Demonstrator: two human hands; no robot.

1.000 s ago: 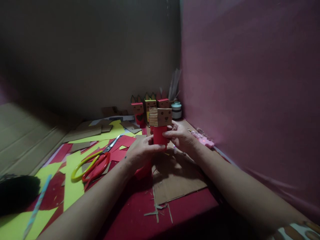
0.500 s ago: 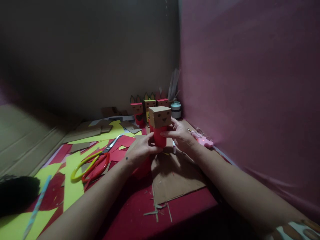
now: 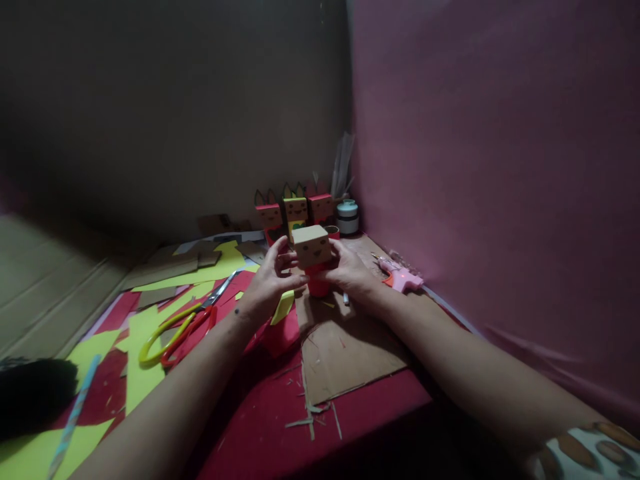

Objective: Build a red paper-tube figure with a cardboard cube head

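Observation:
A small cardboard figure stands on the cardboard sheet point(image 3: 350, 360), slightly tilted. Its box head point(image 3: 311, 245) has a drawn face, and its body is a red tube point(image 3: 319, 283). My right hand point(image 3: 353, 273) grips the figure from the right, thumb across the tube and fingers partly hidden behind. On the other side my left hand point(image 3: 270, 277) has its fingers spread, with the thumb tip close to the tube; whether it touches I cannot tell. Behind the head, the rim of another red tube point(image 3: 332, 231) shows.
Similar eared figures point(image 3: 296, 208) stand at the back beside a pale blue jar point(image 3: 348, 217). A pink glue gun point(image 3: 404, 277) lies at right by the wall. Scissors point(image 3: 187, 320), yellow paper point(image 3: 143, 360), cardboard scraps and a striped straw point(image 3: 75, 417) cover the left.
The figure has come down onto the cardboard sheet, its head tipping forward. My left hand has shifted left and its fingers have opened away from the tube; the right hand stays on it.

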